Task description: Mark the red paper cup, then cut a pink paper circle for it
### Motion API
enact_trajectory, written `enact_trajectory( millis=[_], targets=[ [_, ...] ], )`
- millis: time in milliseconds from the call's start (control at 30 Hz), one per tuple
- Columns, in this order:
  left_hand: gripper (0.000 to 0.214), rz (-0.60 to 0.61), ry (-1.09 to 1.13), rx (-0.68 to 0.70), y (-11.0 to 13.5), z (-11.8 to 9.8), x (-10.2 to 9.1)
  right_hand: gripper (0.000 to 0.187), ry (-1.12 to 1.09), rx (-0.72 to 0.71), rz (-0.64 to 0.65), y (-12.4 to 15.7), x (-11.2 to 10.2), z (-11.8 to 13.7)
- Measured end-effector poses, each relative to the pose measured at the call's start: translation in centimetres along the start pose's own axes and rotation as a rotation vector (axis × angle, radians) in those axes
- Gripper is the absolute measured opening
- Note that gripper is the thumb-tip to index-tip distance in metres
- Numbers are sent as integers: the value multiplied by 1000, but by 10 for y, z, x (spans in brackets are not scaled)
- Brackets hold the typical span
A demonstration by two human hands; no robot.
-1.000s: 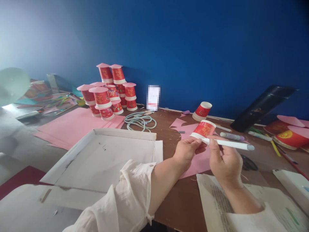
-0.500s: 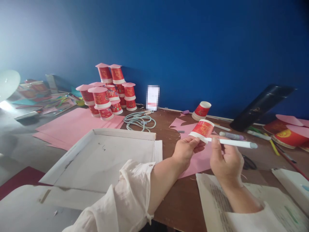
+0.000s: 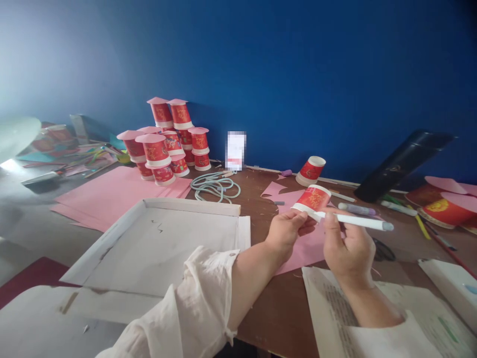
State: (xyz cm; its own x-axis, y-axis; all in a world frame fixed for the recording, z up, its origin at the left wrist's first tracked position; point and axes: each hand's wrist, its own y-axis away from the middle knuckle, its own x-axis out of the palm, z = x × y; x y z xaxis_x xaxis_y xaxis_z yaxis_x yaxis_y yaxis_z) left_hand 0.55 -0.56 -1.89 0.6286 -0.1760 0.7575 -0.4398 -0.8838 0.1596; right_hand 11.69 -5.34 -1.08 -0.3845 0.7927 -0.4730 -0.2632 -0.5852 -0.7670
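Note:
A red paper cup (image 3: 314, 198) with gold print and a white band is held tilted by my left hand (image 3: 286, 231), whose thumb and fingers pinch the white band at its lower edge. My right hand (image 3: 348, 246) grips a white marker (image 3: 367, 221) like a pen. The marker's tip touches or nearly touches the cup's white band; any mark there is too small to make out. Beneath both hands lies a cut sheet of pink paper (image 3: 305, 251). Behind, another red paper cup (image 3: 311, 170) stands by the wall.
Stacked red cups with pink paper discs (image 3: 156, 151) stand left, beside pink sheets (image 3: 112, 191). A shallow white box lid (image 3: 179, 238) and a coiled pale cord (image 3: 216, 186) lie nearer. A black cylinder (image 3: 402, 166) leans at right, near markers, scissors (image 3: 383, 250) and printed papers (image 3: 335, 298).
The marker's back end has dipped slightly and shifted left in my right hand. My left hand and the cup stay almost still. The pale round shape at far left has moved right.

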Motion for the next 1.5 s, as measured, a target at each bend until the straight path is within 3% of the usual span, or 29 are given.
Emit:
enact_trajectory(
  millis=[367, 733, 967, 1333, 1500],
  targets=[
    [11, -67, 35, -49, 4, -7, 7, 46, 71, 31, -39, 2, 2, -6],
    [10, -78, 22, -51, 4, -8, 6, 39, 3, 3, 29, 1, -1, -1],
    [13, -65, 8, -44, 3, -7, 5, 41, 44, 19, -51, 1, 1, -2],
    [12, -84, 13, -53, 5, -8, 6, 40, 39, 19, -20, 2, 0, 3],
    [8, -130, 87, -57, 6, -10, 10, 34, -193, 143, -134, -4, -2, 5]
  ],
)
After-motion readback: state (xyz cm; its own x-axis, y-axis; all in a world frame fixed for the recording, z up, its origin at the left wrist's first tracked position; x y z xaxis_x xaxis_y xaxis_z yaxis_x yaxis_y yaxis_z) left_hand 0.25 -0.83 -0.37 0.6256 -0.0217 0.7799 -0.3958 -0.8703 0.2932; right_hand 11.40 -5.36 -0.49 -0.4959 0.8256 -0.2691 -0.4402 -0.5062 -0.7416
